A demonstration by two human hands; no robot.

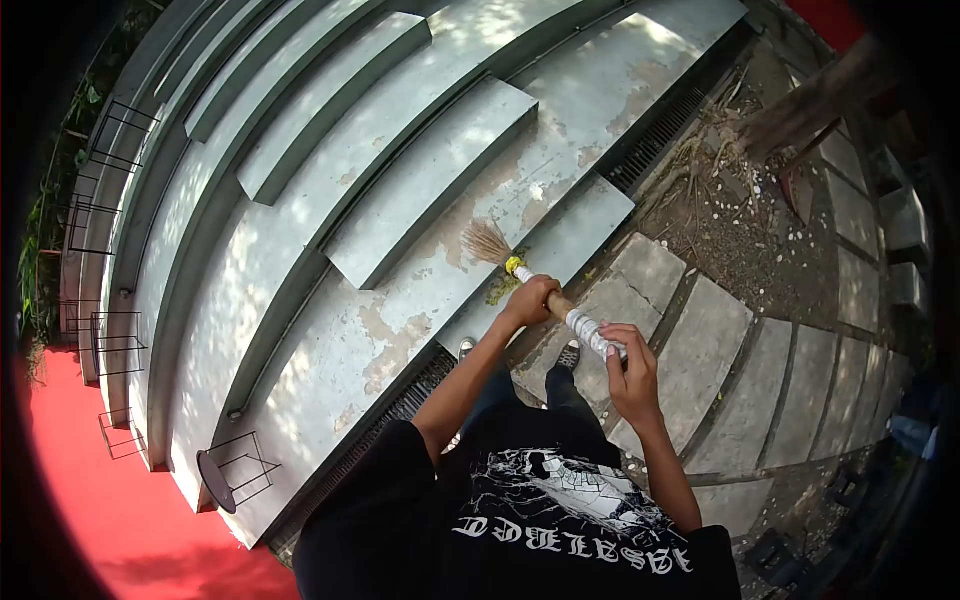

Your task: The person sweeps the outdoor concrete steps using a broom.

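A broom [590, 331] with tan bristles [487, 243], a yellow binding and white wrapping on its handle is held slantwise before my body. My left hand [533, 300] is closed round the handle, a little below the yellow binding. At the white-wrapped near end, my right hand [632, 372] has its fingers and thumb about the handle. The bristles overlap the pale, peeling concrete tier [400, 320] in this view. Beside them, a low concrete block [585, 225] has yellow-green bits along its near side.
Curved concrete tiers rise to the left, with a raised bench block [440, 180]. A dark drain grate [425, 385] runs along the lowest tier. Paving slabs [700, 350] and a tree trunk [820, 105] lie to the right. A round-seated metal stool [216, 480] stands lower left.
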